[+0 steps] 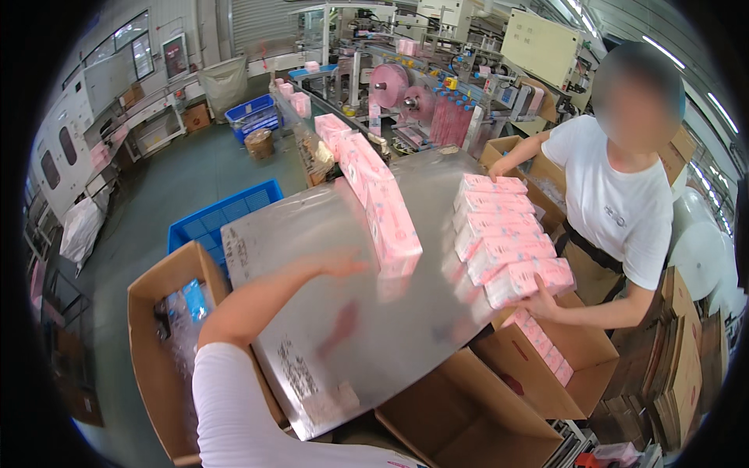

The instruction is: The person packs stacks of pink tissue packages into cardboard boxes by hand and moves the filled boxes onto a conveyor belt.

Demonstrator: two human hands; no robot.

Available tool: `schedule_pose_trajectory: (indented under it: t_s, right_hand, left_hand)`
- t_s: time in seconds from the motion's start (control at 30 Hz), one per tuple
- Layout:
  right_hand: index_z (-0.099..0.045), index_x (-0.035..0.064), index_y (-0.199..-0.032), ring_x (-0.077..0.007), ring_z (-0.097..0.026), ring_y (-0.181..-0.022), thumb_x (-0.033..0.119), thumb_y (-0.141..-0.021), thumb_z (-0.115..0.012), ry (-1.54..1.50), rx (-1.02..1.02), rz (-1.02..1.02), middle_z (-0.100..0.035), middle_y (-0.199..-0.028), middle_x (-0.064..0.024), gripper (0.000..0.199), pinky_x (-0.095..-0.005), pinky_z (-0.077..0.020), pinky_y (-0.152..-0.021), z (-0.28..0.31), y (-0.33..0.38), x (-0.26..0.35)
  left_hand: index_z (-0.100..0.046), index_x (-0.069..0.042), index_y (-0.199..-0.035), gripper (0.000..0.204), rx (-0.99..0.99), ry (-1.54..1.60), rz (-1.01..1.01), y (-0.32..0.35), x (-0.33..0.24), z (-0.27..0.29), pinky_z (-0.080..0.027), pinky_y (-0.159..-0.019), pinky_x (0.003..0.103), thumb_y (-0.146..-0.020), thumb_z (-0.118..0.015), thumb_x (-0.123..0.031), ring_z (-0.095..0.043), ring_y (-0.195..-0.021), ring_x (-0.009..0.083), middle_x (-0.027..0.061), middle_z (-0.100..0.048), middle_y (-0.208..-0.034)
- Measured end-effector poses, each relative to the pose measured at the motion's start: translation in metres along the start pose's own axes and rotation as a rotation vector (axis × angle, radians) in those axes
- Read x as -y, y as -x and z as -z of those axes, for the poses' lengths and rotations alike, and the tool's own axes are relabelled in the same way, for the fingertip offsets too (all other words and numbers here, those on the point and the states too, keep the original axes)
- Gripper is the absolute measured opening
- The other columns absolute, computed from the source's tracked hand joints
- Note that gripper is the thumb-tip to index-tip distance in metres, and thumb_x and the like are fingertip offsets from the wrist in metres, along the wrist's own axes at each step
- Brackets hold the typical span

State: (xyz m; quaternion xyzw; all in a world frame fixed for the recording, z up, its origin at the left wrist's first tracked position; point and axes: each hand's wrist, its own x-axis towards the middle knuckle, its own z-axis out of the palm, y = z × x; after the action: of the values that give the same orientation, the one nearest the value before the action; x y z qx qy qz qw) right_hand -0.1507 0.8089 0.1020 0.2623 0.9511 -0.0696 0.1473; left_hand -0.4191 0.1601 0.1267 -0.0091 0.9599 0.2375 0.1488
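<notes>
My left hand [343, 264] reaches over the metal table [312, 312] with its fingers stretched out, slightly blurred. It holds nothing and is nearest to the front end of a line of pink-and-white tissue packs [392, 234], with a small gap between. The packs stand end to end, running from the conveyor onto the table. My right hand is out of view. Across the table on the right, a co-worker squeezes a row of several tissue packs [507, 230] between both hands, above or at the table's right edge.
An open carton [460, 413] stands below the table's front edge, beside another carton with packs [542, 347]. At left are a carton with plastic bags [144, 343] and a blue crate [211, 214]. Flattened cartons [675, 351] lean at right; a machine with pink film rolls [388, 84] stands behind.
</notes>
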Motion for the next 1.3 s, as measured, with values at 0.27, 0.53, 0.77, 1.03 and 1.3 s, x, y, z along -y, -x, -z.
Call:
schedule_pose_trajectory:
  t_s: [0.27,0.53,0.77,1.03,1.3]
  right_hand:
    - [-0.041,-0.0037,-0.128,-0.0383,-0.04,-0.122,0.023,-0.08,-0.064,0.043,-0.233,0.374,-0.044,-0.13,-0.0246,0.059,-0.0444,-0.0324,-0.102,0.032,-0.023,0.138]
    - [-0.049,0.0023,-0.123,-0.0315,-0.043,-0.12,0.026,-0.079,-0.063,-0.001,-0.009,1.23,-0.052,-0.123,-0.014,0.051,-0.0471,-0.0276,-0.102,0.071,-0.038,0.432]
    - [-0.02,0.0133,-0.142,-0.0406,-0.037,-0.123,0.038,-0.067,-0.071,0.112,-0.023,1.051,-0.02,-0.144,-0.0197,0.094,-0.0511,-0.037,-0.095,0.024,-0.066,0.618]
    - [-0.02,0.0073,-0.141,-0.0425,-0.048,-0.109,0.034,-0.071,-0.067,-0.152,0.372,1.349,-0.033,-0.133,-0.0235,0.088,-0.0461,-0.0435,-0.09,-0.034,0.038,0.641]
    - [-0.028,0.007,-0.139,-0.0349,-0.039,-0.122,0.039,-0.069,-0.064,-0.08,-0.53,1.341,-0.04,-0.132,-0.0195,0.085,-0.0445,-0.0316,-0.101,-0.016,-0.126,0.784]
  left_hand:
    - [-0.038,-0.01,-0.133,0.063,-0.556,-0.08,0.306,-0.241,0.035,0.098,-0.03,-0.093,0.067,-0.085,-0.05,-0.049,-0.017,-0.134,0.0378,0.0168,-0.023,-0.144]
    - [-0.065,-0.015,-0.106,0.039,-0.516,-0.125,0.188,-0.276,0.045,0.088,-0.036,-0.084,0.068,-0.082,-0.049,-0.042,-0.028,-0.128,0.0284,0.007,-0.04,-0.131]
    - [-0.067,-0.01,-0.079,0.018,-0.659,-0.24,-0.21,-0.151,0.098,0.054,-0.047,-0.073,0.05,-0.077,-0.054,-0.023,-0.042,-0.116,0.0207,0.0034,-0.05,-0.119]
    - [-0.058,-0.009,-0.111,0.06,-0.365,-0.236,0.049,0.129,0.079,-0.009,-0.04,-0.082,0.06,-0.072,-0.063,-0.054,-0.03,-0.128,0.0362,0.016,-0.035,-0.136]
    - [-0.06,-0.007,-0.107,0.064,-0.63,-0.26,0.171,0.162,0.104,-0.017,-0.033,-0.083,0.065,-0.072,-0.059,-0.061,-0.028,-0.13,0.0375,0.0196,-0.036,-0.137]
